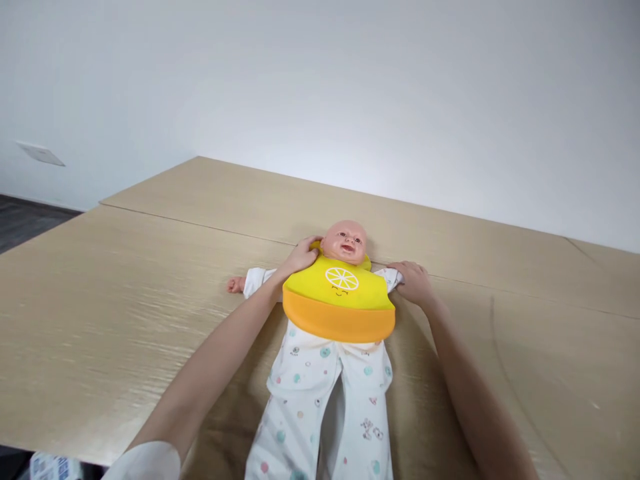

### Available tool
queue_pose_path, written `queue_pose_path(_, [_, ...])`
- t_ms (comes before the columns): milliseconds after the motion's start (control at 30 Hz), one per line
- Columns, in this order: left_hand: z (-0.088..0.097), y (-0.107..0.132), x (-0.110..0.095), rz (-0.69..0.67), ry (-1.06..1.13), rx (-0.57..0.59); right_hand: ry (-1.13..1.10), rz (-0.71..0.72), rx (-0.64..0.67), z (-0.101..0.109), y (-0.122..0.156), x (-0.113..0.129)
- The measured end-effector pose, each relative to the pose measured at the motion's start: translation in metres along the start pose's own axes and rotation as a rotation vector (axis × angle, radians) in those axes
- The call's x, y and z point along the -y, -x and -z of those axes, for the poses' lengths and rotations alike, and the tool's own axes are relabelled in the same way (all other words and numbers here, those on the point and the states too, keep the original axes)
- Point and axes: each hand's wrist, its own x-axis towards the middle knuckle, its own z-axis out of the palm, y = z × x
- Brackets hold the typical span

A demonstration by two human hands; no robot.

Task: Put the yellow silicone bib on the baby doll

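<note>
You can read no text for certain: the small print (pixel 294 351) on the white trousers (pixel 300 400) and the blue lettering (pixel 63 465) on the package (pixel 44 467) are too blurred.

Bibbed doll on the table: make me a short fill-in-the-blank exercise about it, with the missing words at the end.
1. The doll lies on its ____ on the table.
2. Below the yellow part of the bib is a pocket coloured ____.
3. The citrus slice printed on the bib is drawn in ____ lines.
4. The hand beside the bib's collar is the person's own ____ hand.

Missing words: back; orange; white; left.
</note>
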Motion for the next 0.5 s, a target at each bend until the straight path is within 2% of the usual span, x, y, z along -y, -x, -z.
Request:
queue_pose_path(167, [0.001, -0.006, 0.005, 0.012, 0.018, 0.006, -0.005, 0.004, 0.059, 0.005, -0.003, 0.002])
queue_pose_path(300, [0.005, -0.004, 0.007, 0.077, -0.024, 0.002, -0.05, -0.012, 0.134, 0.021, 0.007, 0.008])
queue_pose_path(400, [0.009, 0.0, 0.006, 0.158, -0.045, -0.014, -0.259, -0.073, 0.084, 0.033, 0.0, 0.019])
queue_pose_path(500, [0.01, 0.005, 0.004, 0.272, -0.001, -0.037, -0.427, -0.149, 0.07, 0.034, -0.026, 0.035])
